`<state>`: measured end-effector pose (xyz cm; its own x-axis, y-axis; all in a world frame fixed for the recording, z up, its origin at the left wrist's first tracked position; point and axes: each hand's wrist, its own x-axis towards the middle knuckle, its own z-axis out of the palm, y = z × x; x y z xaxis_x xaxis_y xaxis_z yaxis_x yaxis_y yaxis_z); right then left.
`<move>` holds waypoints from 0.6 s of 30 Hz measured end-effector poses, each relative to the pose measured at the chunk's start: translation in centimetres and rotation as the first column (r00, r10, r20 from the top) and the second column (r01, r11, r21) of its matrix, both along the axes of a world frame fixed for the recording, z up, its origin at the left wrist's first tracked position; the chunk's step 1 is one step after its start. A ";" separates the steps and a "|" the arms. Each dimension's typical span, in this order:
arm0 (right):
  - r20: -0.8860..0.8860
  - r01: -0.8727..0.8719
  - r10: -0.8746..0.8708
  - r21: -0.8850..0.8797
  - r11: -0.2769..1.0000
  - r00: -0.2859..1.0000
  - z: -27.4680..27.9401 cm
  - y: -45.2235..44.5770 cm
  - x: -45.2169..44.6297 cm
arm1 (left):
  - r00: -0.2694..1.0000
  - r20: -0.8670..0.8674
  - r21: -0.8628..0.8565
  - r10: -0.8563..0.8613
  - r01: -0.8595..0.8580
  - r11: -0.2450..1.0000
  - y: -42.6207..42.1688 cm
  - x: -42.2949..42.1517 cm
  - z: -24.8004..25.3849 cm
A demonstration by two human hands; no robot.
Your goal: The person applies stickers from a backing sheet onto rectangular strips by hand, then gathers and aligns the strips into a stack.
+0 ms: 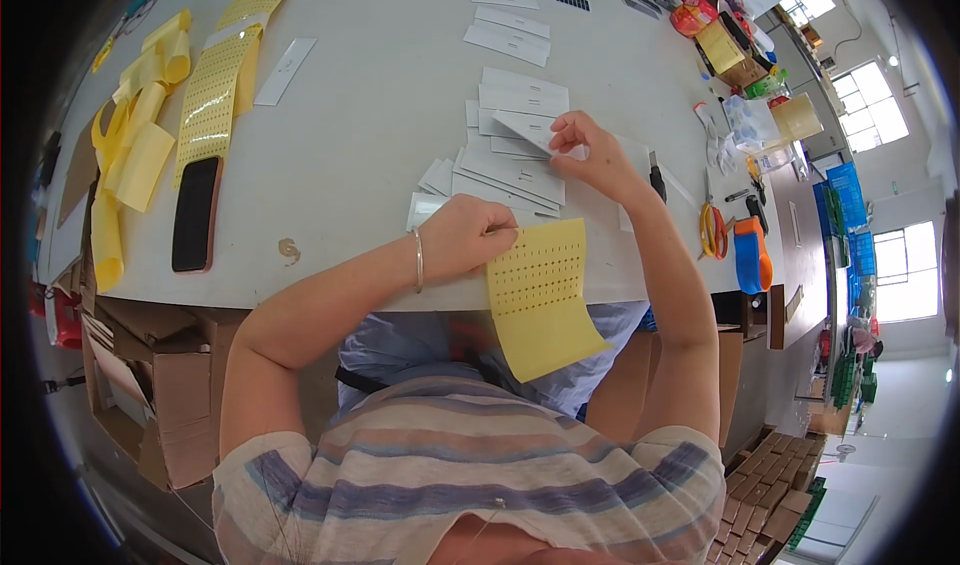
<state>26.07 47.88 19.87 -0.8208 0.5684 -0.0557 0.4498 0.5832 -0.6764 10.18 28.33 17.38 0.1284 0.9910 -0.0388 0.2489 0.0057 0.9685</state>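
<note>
Left fingers (502,229) clamped on yellow sheet (542,290), right fingers (573,131) on white card (526,132), flat pieces (118,363) in cardboard box (184,397)

My worn items: striped top, bangle, blue bottoms
One short-sleeved top (470,465), pale cream, banded in muted purple-blue and dusty brown; one slim, shiny metal bangle (419,260) at my left wrist; light blue bottoms (400,350), loosely creased; both forearms bare.

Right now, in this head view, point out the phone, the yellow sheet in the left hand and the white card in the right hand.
Phone (196,215): head view, middle of its dark screen.
Yellow sheet (548,342): head view, plain lower part.
White card (527,131): head view, middle of its raised face.
</note>
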 end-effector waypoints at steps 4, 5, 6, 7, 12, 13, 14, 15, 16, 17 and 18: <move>0.005 -0.110 0.113 -0.182 0.977 0.994 1.1 -2.3 -0.2 | 0.999 0.032 -0.058 0.018 -0.016 0.998 -0.1 0.0 0.1; 0.005 -0.109 0.112 -0.182 0.977 0.994 0.7 -2.1 -0.2 | 0.999 0.045 -0.070 0.019 -0.016 0.997 -0.1 -0.1 0.1; 0.005 -0.106 0.106 0.091 0.990 0.994 0.1 -1.8 -0.1 | 0.999 0.046 -0.070 0.018 -0.015 0.997 -0.1 -0.1 0.1; 0.003 -0.094 0.099 0.356 0.930 0.995 -0.4 -1.6 0.0 | 0.999 0.040 -0.065 0.016 -0.014 0.998 0.0 0.0 0.1; 0.059 -0.043 0.020 0.417 0.908 0.998 -0.7 -1.9 -0.1 | 0.999 0.039 -0.067 0.022 -0.019 0.998 0.0 0.0 0.0; 0.085 -0.078 0.045 0.444 0.893 0.995 -0.6 -2.0 -0.2 | 0.999 0.042 -0.064 0.019 -0.017 0.998 0.0 0.0 0.0; 0.085 -0.078 0.044 0.443 0.893 0.995 -0.7 -2.0 -0.3 | 0.999 0.045 -0.063 0.016 -0.013 0.998 0.0 0.0 -0.1; 0.102 -0.079 0.037 0.455 0.887 0.994 -0.7 -1.9 -0.4 | 0.999 0.045 -0.064 0.015 -0.012 0.998 0.0 0.0 -0.1; 0.120 -0.081 0.028 0.467 0.881 0.992 -0.7 -1.7 -0.5 | 0.999 0.050 -0.066 0.014 -0.010 0.998 0.0 0.0 -0.1; 0.120 -0.080 0.027 0.467 0.881 0.992 -0.7 -1.5 -0.5 | 0.998 0.054 -0.068 0.014 -0.010 0.998 0.0 0.0 0.0; 0.117 -0.040 0.001 0.329 0.944 0.993 -0.5 -1.3 -0.6 | 0.998 0.054 -0.069 0.014 -0.010 0.998 0.0 0.0 0.0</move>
